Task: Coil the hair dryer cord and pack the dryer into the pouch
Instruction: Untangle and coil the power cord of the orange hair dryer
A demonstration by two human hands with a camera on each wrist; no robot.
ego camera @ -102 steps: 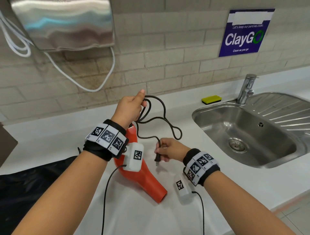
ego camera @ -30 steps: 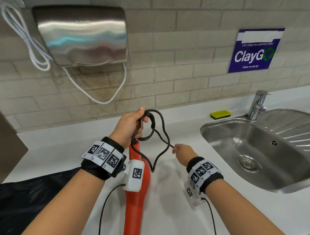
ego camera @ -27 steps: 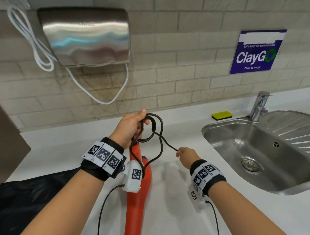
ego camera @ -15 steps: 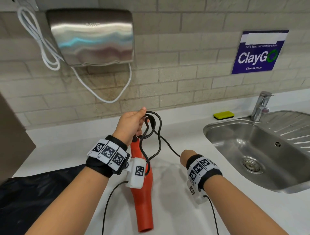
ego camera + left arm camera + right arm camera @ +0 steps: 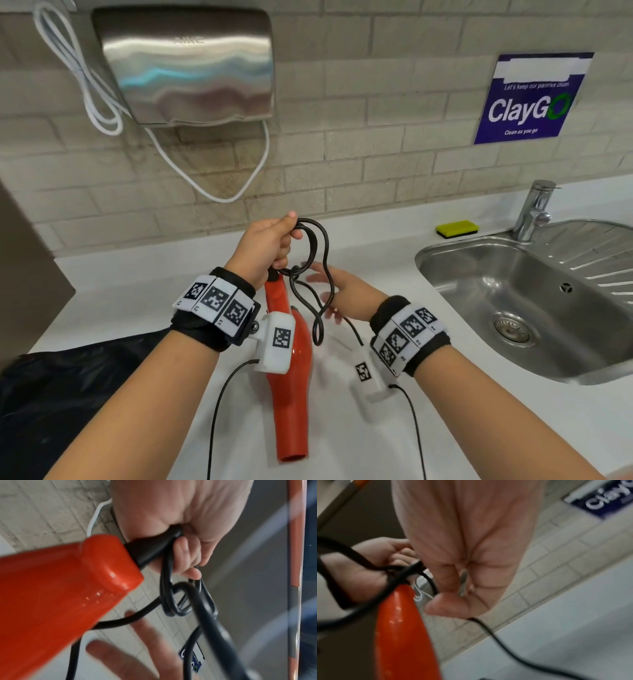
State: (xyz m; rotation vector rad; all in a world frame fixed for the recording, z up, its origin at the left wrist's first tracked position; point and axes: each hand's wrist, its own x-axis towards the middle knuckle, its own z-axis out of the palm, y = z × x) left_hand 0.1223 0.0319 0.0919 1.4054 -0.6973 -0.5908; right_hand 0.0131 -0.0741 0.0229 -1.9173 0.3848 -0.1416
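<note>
Our left hand point(image 5: 267, 246) is curled tightly round gathered loops of the black cord point(image 5: 320, 274), gripping them together with the cord's thick black collar at the end of the red hair dryer point(image 5: 291, 383). The dryer hangs from that grip over the white tabletop point(image 5: 342, 428), its open nozzle pointing back toward us. Our right hand point(image 5: 346, 291) sits just right of the dryer's handle with fingers spread and blurred; in the right wrist view a thin run of cord passes under the thumb point(image 5: 453, 605), but we cannot tell whether it is pinched or merely touched.

Left of the dryer, a black pouch point(image 5: 85, 394) lies crumpled on the tabletop's near edge. Well right of the dryer is a steel sink point(image 5: 513, 308) with a tap point(image 5: 534, 209), and a yellow sponge point(image 5: 457, 229) beside it. On the tiled wall beyond the dryer hangs a steel hand dryer point(image 5: 186, 65) with a white cable point(image 5: 102, 102). Further right, a blue sign point(image 5: 529, 99) reads "Let's keep our pantries clean", "ClayGo", "Clean as you go".
</note>
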